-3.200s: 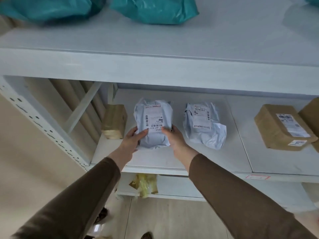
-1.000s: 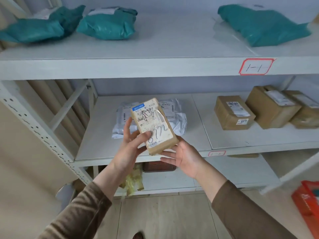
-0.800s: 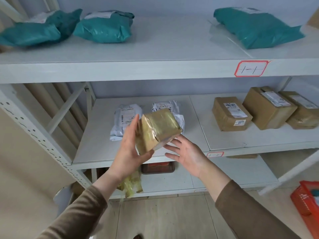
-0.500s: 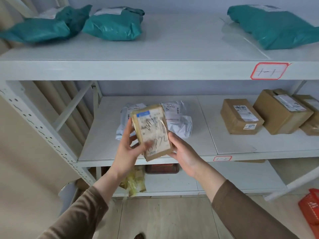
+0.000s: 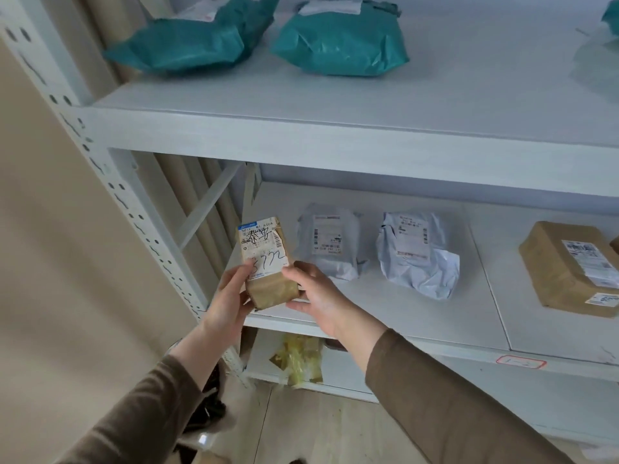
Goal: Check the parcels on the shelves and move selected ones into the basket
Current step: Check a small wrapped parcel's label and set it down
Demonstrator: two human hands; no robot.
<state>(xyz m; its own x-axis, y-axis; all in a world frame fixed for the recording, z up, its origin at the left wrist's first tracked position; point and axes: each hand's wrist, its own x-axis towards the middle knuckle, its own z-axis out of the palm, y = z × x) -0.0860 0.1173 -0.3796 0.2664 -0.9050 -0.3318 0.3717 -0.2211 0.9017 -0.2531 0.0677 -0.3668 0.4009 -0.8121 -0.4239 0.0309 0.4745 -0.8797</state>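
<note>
A small brown taped parcel (image 5: 268, 272) with a white label and handwritten digits is held label-up at the left end of the middle shelf (image 5: 418, 316). My left hand (image 5: 231, 296) grips its left side and my right hand (image 5: 315, 296) grips its right side. Its lower end sits close over the shelf's front edge; I cannot tell whether it touches. Two white plastic mailers (image 5: 330, 242) (image 5: 417, 252) lie on the same shelf just right of it. No basket is in view.
Brown cardboard box (image 5: 569, 266) lies at the shelf's right. Teal mailers (image 5: 181, 41) (image 5: 338, 41) rest on the top shelf. A yellow bag (image 5: 298, 360) sits on the lowest shelf. The perforated white upright (image 5: 100, 162) stands left, a beige wall beyond it.
Both hands have carried the brown parcel forward and left, down to the left end of the middle shelf. The view has shifted left; the red basket is out of sight.
</note>
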